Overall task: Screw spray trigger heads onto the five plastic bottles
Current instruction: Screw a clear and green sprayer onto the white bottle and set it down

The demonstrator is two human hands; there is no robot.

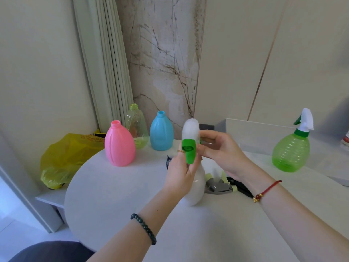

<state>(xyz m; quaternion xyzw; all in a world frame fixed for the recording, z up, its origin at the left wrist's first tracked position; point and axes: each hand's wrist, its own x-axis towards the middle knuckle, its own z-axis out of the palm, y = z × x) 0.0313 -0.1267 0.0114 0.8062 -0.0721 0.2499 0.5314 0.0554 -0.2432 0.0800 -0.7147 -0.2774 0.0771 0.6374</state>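
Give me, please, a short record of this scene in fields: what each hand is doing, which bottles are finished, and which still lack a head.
left hand: grips the neck of the white bottle
right hand: holds the white and green trigger head at that bottle's top
finished: green bottle, far right, head on
open necks: pink bottle, clear green bottle, blue bottle
spare heads: lying on the table behind the white bottle

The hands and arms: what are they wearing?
The left hand has a thin gold ring, and that wrist a dark green beaded bracelet. The right hand's wrist has a red string bracelet with small gold beads. No sleeves show.
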